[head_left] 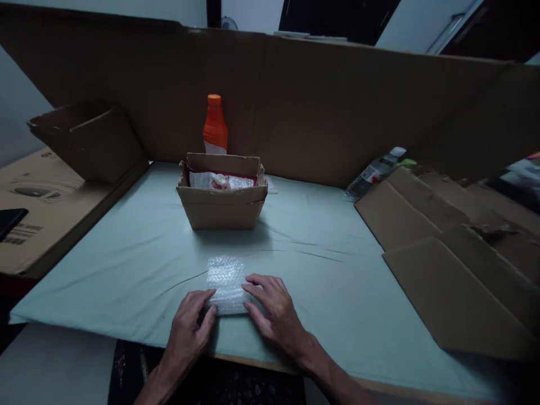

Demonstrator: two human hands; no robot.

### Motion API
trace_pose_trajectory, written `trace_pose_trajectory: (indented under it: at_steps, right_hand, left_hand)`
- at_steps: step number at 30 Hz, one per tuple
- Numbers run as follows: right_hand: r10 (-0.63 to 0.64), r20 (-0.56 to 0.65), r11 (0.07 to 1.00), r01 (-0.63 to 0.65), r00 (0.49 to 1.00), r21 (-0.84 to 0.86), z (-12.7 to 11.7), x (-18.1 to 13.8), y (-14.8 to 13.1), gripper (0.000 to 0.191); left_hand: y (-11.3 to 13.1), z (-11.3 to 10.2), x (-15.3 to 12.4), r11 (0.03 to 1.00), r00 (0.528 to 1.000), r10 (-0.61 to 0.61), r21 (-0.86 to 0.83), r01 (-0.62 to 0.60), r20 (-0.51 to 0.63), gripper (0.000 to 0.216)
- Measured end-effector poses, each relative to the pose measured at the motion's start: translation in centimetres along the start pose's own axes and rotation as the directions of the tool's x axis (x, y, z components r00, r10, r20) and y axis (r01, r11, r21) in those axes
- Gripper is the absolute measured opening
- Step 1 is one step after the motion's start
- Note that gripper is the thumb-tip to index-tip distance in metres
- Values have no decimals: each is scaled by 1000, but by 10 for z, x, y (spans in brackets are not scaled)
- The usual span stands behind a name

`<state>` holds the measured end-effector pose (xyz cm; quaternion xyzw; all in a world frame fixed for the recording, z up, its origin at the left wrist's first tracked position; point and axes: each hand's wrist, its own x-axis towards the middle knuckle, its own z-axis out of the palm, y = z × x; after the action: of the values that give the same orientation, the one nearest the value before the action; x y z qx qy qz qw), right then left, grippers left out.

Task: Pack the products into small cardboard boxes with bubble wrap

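Observation:
A small sheet of clear bubble wrap (225, 273) lies on the cloth near the table's front edge, its near end folded over into a thicker band. At the left end of that band, my left hand (192, 320) holds the wrap between thumb and fingers. My right hand (272, 309) grips the opposite end, with the thumb low and the fingertips resting on the right edge. Whether anything lies inside the fold, I cannot tell.
Beyond the wrap stands an open cardboard box (223, 211) with packets inside. An orange bottle (215, 126) is behind it. Another cardboard box (88, 143) tilts at left. To the right are a clear bottle (373, 174) and cardboard flaps (455, 281). A tall cardboard wall (312, 107) closes the back.

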<state>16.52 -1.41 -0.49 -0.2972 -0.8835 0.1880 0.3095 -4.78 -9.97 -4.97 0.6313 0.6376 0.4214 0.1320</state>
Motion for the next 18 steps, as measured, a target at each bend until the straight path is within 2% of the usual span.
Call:
trace_pose_trajectory:
  at_steps: [3, 6, 10, 13, 16, 18]
  right_hand:
    - [-56, 126, 994, 67, 991, -83, 3, 4, 1, 30]
    - [-31, 263, 992, 62, 964, -108, 12, 5, 4, 31]
    - [26, 210, 1000, -23, 977, -16, 20, 6, 9, 24]
    - [49, 187, 996, -62, 981, 66, 19, 7, 11, 22]
    - [59, 158, 991, -78, 986, 113, 17, 7, 13, 24]
    - [62, 75, 993, -69, 995, 95, 18, 7, 15, 29]
  left_hand:
    - [-2, 3, 4, 999, 999, 21, 36, -20, -31, 24]
    - [-2, 3, 2, 995, 996, 67, 80, -62, -58, 31]
    - [-1, -2, -4, 985, 989, 150, 89, -150, 1, 37]
    - [-3, -4, -4, 987, 988, 155, 40, -154, -15, 34]
    - [-5, -2, 2, 996, 997, 77, -44, -78, -28, 25]
    - [-7, 0, 9, 997, 1000, -2, -72, 1, -12, 22]
